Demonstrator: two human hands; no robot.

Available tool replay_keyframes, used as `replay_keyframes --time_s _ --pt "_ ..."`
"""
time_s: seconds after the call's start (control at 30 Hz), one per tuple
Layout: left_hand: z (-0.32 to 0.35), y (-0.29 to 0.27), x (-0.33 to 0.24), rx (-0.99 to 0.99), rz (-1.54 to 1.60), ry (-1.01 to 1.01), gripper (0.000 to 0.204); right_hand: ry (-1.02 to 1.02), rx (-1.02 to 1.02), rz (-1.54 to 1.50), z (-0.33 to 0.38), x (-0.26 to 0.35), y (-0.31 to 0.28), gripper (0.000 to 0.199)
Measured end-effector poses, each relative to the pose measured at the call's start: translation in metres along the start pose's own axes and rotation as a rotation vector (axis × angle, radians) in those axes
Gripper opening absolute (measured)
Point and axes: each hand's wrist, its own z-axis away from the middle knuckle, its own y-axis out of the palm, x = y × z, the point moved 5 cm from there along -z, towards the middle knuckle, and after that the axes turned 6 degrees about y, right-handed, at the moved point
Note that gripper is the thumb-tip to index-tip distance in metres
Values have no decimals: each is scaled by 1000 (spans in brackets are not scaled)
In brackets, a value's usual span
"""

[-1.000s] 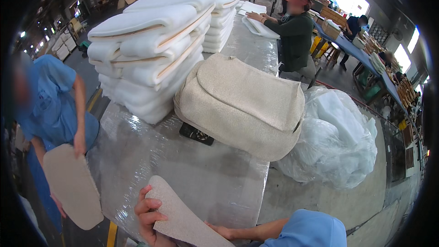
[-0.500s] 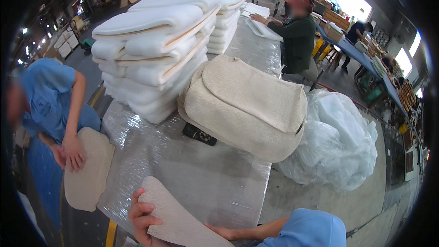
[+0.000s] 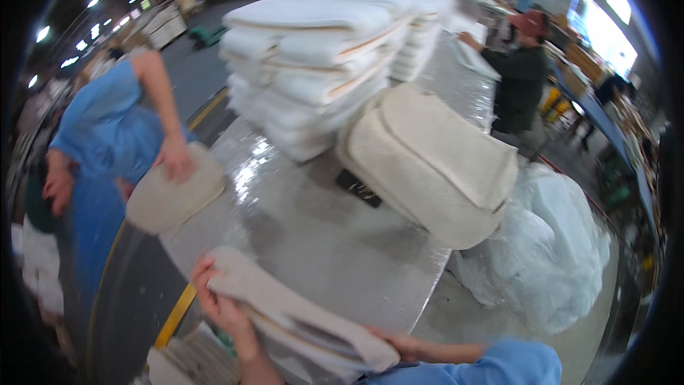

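Near the front edge of the table I hold a beige fabric cushion cover [image 3: 285, 289] stretched between my hands. My left hand [image 3: 224, 314] is closed round its left end, fingers on the outer side. At the right end, my right hand [image 3: 399, 346] grips the cover, partly hidden behind it. A long gap runs along the near side of the cover, showing pale inner layers. Farther off on the table lies a thick pile of beige covers [image 3: 442, 164], with a dark flat object [image 3: 358, 188] tucked against its near edge.
Tall stacks of folded white padding [image 3: 306, 50] stand at the far side of the plastic-covered table [image 3: 285, 207]. A co-worker in blue at left presses a beige piece [image 3: 174, 196]. Large clear plastic bagging [image 3: 545, 242] bulges at right. Folded beige pieces [image 3: 192, 360] lie low at left.
The cover has turned from a flat face to its gaping edge, held lower and more level. My view has swung left. The co-worker's beige piece has shifted, and one of their hands has left it.
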Motion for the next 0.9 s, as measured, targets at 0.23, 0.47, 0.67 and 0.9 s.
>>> replay_keyframes --time_s 0.23,0.47,0.67,0.9 --pt "109 -44 59 -354 -52 -437 23 -79 15 91 93 104 -60 102" --pt "111 -38 51 -222 252 -601 46 -218 -319 182 81 154 -97 105" --pt "131 -85 75 -75 305 -821 34 -263 -360 265 65 154 -82 106" --pt "154 -71 49 -216 491 -864 28 -458 -693 456 94 152 -102 87"
